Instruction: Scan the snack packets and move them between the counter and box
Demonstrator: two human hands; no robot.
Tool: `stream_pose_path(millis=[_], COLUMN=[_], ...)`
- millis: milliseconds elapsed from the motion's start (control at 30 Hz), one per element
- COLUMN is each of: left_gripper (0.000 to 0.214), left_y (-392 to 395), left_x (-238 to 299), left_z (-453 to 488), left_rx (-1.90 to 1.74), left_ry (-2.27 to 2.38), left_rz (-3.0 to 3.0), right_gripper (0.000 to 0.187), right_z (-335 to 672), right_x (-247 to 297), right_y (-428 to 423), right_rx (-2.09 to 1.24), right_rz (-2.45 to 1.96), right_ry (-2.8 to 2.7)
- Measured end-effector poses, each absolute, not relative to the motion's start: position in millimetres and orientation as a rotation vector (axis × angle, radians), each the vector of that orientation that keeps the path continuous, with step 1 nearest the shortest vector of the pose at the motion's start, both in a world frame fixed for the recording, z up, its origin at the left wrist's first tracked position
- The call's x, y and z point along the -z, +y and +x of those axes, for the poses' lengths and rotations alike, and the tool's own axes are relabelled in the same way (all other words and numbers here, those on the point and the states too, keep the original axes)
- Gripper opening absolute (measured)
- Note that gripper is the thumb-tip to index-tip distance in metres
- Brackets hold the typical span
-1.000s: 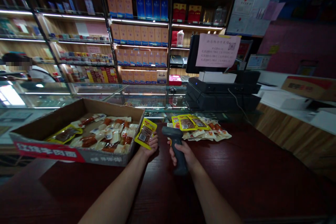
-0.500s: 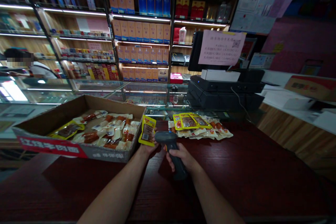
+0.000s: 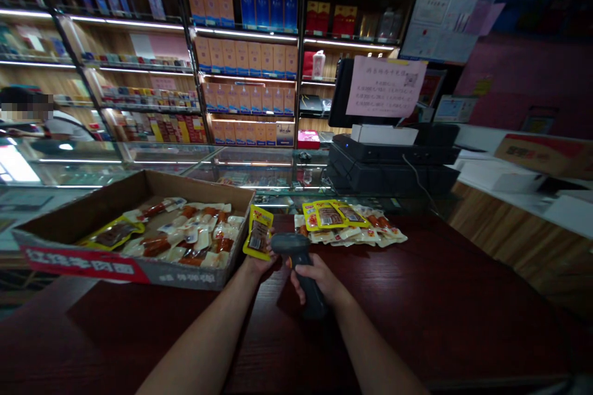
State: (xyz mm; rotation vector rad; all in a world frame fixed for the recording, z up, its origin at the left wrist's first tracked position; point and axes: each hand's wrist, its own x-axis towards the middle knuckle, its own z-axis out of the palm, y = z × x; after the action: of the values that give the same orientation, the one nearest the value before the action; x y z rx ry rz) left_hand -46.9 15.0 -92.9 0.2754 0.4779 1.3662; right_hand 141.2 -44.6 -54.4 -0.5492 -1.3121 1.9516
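Observation:
Beside the carton's right edge, my left hand (image 3: 262,262) is closed on a yellow snack packet (image 3: 258,233), its printed back turned up. My right hand (image 3: 319,278) wraps round the grip of a dark barcode scanner (image 3: 296,253), whose head points left at the packet from close by. To the left stands an open cardboard carton (image 3: 185,274) holding several clear-wrapped sausage-like snacks (image 3: 185,228) and one yellow packet (image 3: 113,232). Right of the scanner lies a pile of clear snack packs (image 3: 356,234) with yellow packets (image 3: 328,216) on top.
All this rests on a dark red wooden counter (image 3: 417,315). Behind it are a glass display case (image 3: 252,173) and a monitor with a pink notice (image 3: 384,86) above a black cash drawer (image 3: 389,170). Boxed goods line the shelves (image 3: 245,55). At far left a person (image 3: 69,126) bends forward.
The view has shifted slightly, so most things sit a little further left. Both hands keep their holds, and the packet and scanner stay in nearly the same positions.

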Motion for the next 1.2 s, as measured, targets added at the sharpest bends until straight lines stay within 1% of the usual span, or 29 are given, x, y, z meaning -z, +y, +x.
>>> stream_pose_path(millis=[133,233,300,400,567,733,800,867,933,967,1033,1067,1200], left_gripper=[0.010,0.013,0.015,0.011,0.007,0.004,0.013,0.032,0.051,0.056,0.057,0.057,0.061], left_y=[12.8,12.0,14.2,23.7,50.9,80.7,88.9,92.2,90.6,88.6,84.5,83.1,83.6], left_x=[90.7,84.9,79.9,70.0,46.3,22.6,18.6,20.1,27.0,31.8,41.7,46.0,52.8], left_z=[-42.8,-39.0,-35.4,-25.2,10.7,57.7,72.3,83.3,92.6,97.1,106.8,111.9,132.4], left_rx=[-1.385,-1.384,-1.363,-1.359,-1.425,-1.419,-1.404,-1.383,-1.297,-1.215,-1.016,-0.939,-0.787], left_ry=[0.423,0.455,0.546,0.764,1.037,1.239,1.274,1.344,1.479,1.570,1.752,1.824,1.945], left_rz=[0.264,0.278,0.328,0.430,0.615,0.884,0.926,1.050,1.371,1.566,1.874,1.934,1.969], right_gripper=[0.036,0.038,0.038,0.039,0.043,0.039,0.038,0.035,0.034,0.034,0.035,0.036,0.039], right_z=[139.6,141.1,146.7,165.2,218.1,268.0,280.9,289.1,293.0,293.6,293.1,292.4,289.7], right_x=[58.8,56.8,50.0,32.9,7.9,-0.9,-2.3,-3.1,-2.8,-2.2,-0.4,0.8,5.8], right_y=[-40.2,-37.2,-35.6,-34.1,-33.1,-35.4,-37.4,-39.7,-42.1,-43.2,-44.7,-45.2,-44.5], right_rx=[-1.932,-1.885,-1.832,-1.733,-1.536,-1.358,-1.321,-1.303,-1.303,-1.304,-1.308,-1.309,-1.348], right_rz=[-0.556,-0.619,-0.676,-0.745,-0.885,-0.993,-1.003,-0.997,-0.985,-0.980,-0.969,-0.964,-0.956], right_ry=[-1.285,-1.241,-1.196,-1.139,-1.079,-0.982,-0.953,-0.935,-0.931,-0.933,-0.938,-0.939,-0.929])
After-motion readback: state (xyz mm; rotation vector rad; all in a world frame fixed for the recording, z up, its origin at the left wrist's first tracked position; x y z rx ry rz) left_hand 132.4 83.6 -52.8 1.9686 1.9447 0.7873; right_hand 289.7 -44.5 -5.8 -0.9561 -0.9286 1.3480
